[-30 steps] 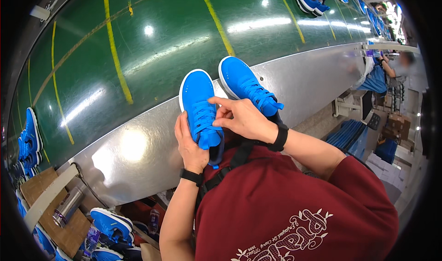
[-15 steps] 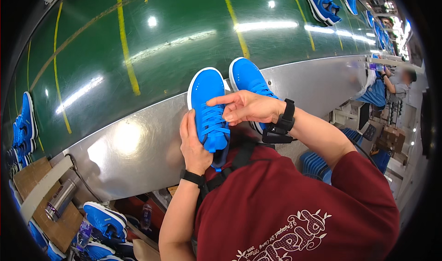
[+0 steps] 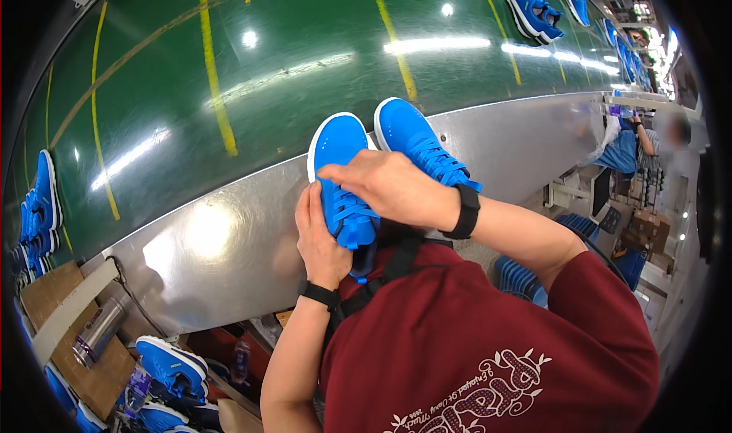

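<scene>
Holding a blue shoe [image 3: 338, 138] near the worktop's [image 3: 252, 204] edge, the left hand [image 3: 320, 238] curls; the right hand [image 3: 400, 189] covers laces [image 3: 354, 213], pinching unclear; white writing [image 3: 499, 383] marks the shirt [image 3: 442, 318].

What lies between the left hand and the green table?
In the head view, a shiny metal strip lies between the left hand and the green table.

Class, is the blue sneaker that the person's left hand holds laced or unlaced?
Laced: blue laces crisscross the front of the blue sneaker, though the right hand hides part of them.
</scene>
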A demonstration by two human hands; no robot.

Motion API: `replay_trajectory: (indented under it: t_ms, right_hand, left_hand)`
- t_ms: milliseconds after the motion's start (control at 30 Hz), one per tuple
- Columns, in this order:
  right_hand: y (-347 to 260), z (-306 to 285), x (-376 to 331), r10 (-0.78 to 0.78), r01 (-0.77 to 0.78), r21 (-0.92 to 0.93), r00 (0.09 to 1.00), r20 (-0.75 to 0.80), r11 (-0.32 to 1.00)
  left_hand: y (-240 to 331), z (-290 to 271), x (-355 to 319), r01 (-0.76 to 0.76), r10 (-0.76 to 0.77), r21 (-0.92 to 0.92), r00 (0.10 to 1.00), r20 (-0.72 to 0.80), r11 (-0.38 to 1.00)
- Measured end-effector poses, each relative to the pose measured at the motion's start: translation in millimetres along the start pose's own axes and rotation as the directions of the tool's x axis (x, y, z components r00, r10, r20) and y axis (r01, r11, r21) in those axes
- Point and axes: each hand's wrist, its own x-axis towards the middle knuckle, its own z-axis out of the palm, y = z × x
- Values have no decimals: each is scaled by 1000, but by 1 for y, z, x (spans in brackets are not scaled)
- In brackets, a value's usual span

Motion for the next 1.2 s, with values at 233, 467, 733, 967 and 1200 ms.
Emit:
replay_trajectory:
  t_ms: [233,467,733,967,1200]
  right_hand:
    - [-20,25,-18,-179,153,-238,979,-93,959]
    - [-28,24,-14,-186,174,-363,983,4,915]
    - [-8,5,12,17,-22,29,988,154,999]
    - [5,-21,44,158,-545,488,761,630,681]
    - [-9,-45,60,93,-437,704,878,470,560]
  left_hand:
    - [-2,1,-1,-25,25,-7,1000,-16,1000]
    - [1,2,-1,-6,5,-15,1000,-21,1000]
    - [0,2,0,-21,21,-7,999,-32,1000]
    - [2,0,1,-11,10,-20,1000,-21,1000]
    - [-1,-2,0,3,-3,-3,1000,26,1000]
